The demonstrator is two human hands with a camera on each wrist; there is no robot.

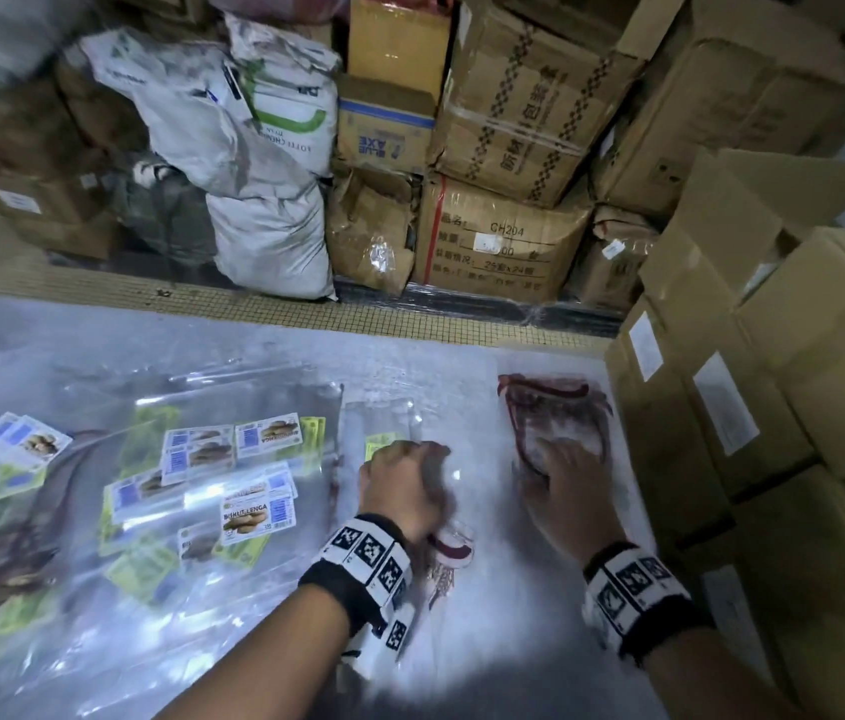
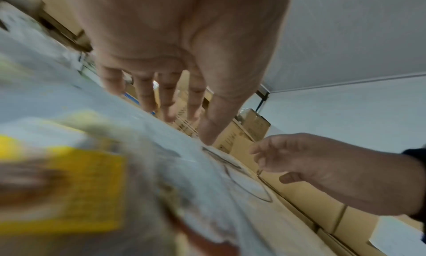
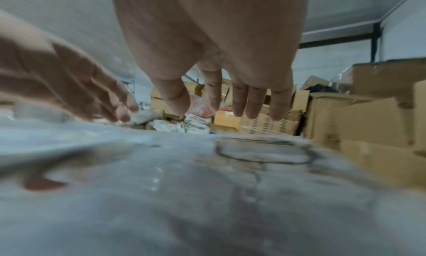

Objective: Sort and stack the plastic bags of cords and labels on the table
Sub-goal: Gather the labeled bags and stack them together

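Observation:
My left hand is over a clear bag holding a yellow label and a dark red cord. In the left wrist view its fingers are straight and the thumb tip touches the plastic. My right hand lies with straight fingers over a second clear bag with a coiled dark red cord, near the table's right side. In the right wrist view that hand hovers just above the cord loop. I cannot tell whether it touches the bag.
A loose heap of clear bags with printed labels and cords covers the table's left half. Cardboard boxes stand tight against the right edge. Beyond the tiled far edge are white sacks and more boxes.

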